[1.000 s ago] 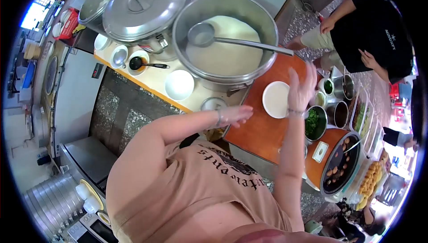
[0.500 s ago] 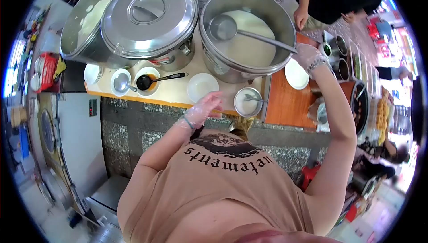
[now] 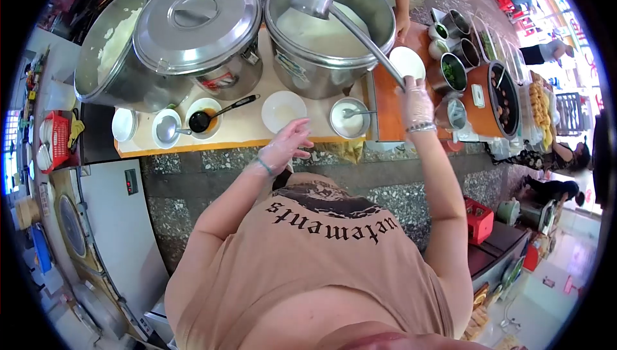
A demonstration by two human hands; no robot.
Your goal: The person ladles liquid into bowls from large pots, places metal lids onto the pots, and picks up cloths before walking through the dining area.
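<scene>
My right hand (image 3: 416,104), in a clear plastic glove, grips the end of a long-handled ladle (image 3: 312,2). The ladle's bowl is over the large steel pot (image 3: 308,61), which holds a milky white liquid (image 3: 321,32). My left hand (image 3: 288,146), also gloved, has its fingers apart and holds nothing. It is just in front of a white bowl (image 3: 284,112) at the counter edge. Between my hands stands a small steel bowl (image 3: 349,119) of white contents with a spoon (image 3: 358,113) in it. A white plate or bowl (image 3: 407,63) lies beyond my right hand.
A lidded steel pot (image 3: 198,22) and a tilted pot (image 3: 106,54) with white contents stand at left. Before them are a bowl with a black ladle (image 3: 202,121) and stacked bowls (image 3: 124,124). Steel containers (image 3: 448,74) stand at right. Another person's hand (image 3: 402,26) hangs behind the counter.
My right hand has come back toward me, and the ladle has risen and tilted in the pot. My left hand has stayed near the white bowl. The view has shifted.
</scene>
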